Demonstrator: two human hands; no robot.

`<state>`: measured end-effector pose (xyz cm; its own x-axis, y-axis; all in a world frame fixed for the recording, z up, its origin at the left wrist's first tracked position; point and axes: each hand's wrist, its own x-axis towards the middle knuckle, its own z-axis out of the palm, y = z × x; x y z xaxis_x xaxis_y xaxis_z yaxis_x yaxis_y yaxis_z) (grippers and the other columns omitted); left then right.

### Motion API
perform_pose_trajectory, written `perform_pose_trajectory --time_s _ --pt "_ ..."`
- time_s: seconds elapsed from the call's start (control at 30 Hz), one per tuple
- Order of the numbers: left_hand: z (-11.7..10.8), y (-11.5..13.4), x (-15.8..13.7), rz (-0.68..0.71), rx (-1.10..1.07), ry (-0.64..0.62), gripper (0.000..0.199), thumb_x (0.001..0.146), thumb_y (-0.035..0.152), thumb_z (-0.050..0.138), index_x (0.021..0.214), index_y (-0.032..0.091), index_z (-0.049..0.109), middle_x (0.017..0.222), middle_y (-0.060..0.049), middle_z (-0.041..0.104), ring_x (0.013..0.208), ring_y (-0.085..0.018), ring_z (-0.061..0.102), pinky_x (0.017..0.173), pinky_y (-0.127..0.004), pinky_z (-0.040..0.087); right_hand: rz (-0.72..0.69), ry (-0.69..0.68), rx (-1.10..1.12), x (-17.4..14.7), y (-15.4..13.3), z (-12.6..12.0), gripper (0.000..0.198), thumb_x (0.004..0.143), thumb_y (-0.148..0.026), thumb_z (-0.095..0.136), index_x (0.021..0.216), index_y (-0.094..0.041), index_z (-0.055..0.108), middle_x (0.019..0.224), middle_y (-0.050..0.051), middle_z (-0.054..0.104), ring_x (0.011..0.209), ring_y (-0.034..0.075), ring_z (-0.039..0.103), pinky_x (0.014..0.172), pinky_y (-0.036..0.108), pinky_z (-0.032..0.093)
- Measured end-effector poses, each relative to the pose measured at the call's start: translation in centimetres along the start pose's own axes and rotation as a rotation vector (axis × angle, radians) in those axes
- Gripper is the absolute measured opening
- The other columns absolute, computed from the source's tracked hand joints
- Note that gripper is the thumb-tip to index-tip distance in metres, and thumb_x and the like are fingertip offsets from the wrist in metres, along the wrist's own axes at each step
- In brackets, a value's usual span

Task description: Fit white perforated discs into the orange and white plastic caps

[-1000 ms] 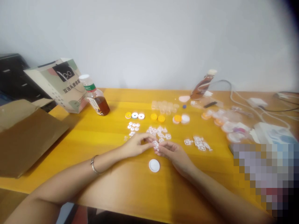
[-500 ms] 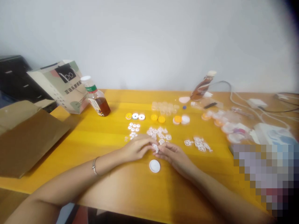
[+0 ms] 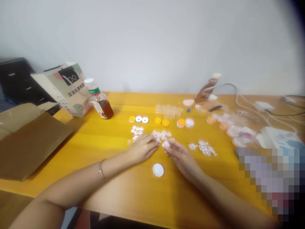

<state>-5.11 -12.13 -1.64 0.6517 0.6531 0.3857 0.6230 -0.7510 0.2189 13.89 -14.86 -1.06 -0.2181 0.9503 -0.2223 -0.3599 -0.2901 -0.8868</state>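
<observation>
My right hand (image 3: 182, 156) pinches a small white plastic piece (image 3: 166, 144) between thumb and fingers, held above the table. My left hand (image 3: 141, 149) has its fingers stretched toward a pile of small white openwork plastic pieces (image 3: 159, 135); its fingertips are at the pile's near edge, and whether they touch a piece I cannot tell. Below both hands lies a round white disc (image 3: 158, 170). Small white round parts (image 3: 137, 129) lie in rows beyond my left hand. To the right of my right hand are more flat white openwork pieces (image 3: 204, 148).
Yellow and white rings (image 3: 138, 119), yellow discs (image 3: 161, 121) and clear cups (image 3: 168, 110) stand farther back. A drink bottle (image 3: 102, 106), paper bag (image 3: 71, 86) and open cardboard box (image 3: 30, 143) are left. Another bottle (image 3: 207, 89), cables and plastic bags (image 3: 240, 132) lie right.
My hands have moved apart. The small white piece stays in my right hand, turned and raised slightly; my left hand has let go of it and reaches to the pile.
</observation>
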Motion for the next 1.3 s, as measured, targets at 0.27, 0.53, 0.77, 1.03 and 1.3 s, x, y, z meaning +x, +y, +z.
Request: perform_pose_trajectory --time_s 0.27,0.53,0.77,1.03,1.3 --pt "-0.2 0.4 -0.4 -0.005 0.107 -0.026 0.024 0.089 0.032 0.04 0.087 0.018 0.059 0.085 -0.004 0.062 0.081 -0.017 0.052 0.073 -0.03 0.031 0.043 -0.02 -0.033 -0.5 -0.6 0.8 0.033 0.063 -0.032 0.072 0.083 -0.022 0.047 0.075 0.002 0.068 0.076 0.017 0.063 0.076 0.032 0.044" --pt "0.3 0.4 -0.7 -0.026 0.136 -0.004 0.016 0.085 0.021 0.042 0.084 0.016 0.057 0.077 -0.004 0.062 0.074 -0.016 0.054 0.07 -0.03 0.031 -0.019 -0.039 -0.204 -0.2 -0.3 0.4 0.032 0.063 -0.035 0.071 0.082 -0.022 0.049 0.07 0.0 0.069 0.056 0.011 0.049 0.057 0.025 0.037" --pt "-1.0 0.6 -0.6 -0.126 -0.201 0.017 0.01 0.083 0.02 0.047 0.083 0.018 0.057 0.083 -0.003 0.063 0.079 -0.014 0.057 0.075 -0.029 0.039 -0.029 -0.042 -0.197 0.0 0.0 0.4 0.032 0.063 -0.037 0.069 0.082 -0.022 0.048 0.072 0.001 0.069 0.057 0.011 0.051 0.059 0.026 0.038" --pt "-1.5 1.2 -0.1 -0.33 -0.558 0.158 0.015 0.081 0.028 0.055 0.081 0.015 0.061 0.08 -0.005 0.063 0.075 -0.014 0.057 0.072 -0.028 0.046 -0.052 -0.014 -0.187 -0.1 -0.1 0.5 0.032 0.063 -0.036 0.07 0.083 -0.021 0.049 0.069 0.0 0.068 0.061 0.013 0.058 0.068 0.03 0.046" --pt "-0.8 2.5 -0.3 -0.49 -1.006 0.185 0.026 0.076 0.023 0.06 0.101 0.014 0.06 0.08 -0.004 0.066 0.072 -0.012 0.061 0.073 -0.027 0.049 -0.031 -0.05 -0.159 -0.1 0.5 1.1 0.034 0.062 -0.034 0.071 0.088 -0.021 0.053 0.07 -0.001 0.068 0.065 0.013 0.064 0.078 0.034 0.049"
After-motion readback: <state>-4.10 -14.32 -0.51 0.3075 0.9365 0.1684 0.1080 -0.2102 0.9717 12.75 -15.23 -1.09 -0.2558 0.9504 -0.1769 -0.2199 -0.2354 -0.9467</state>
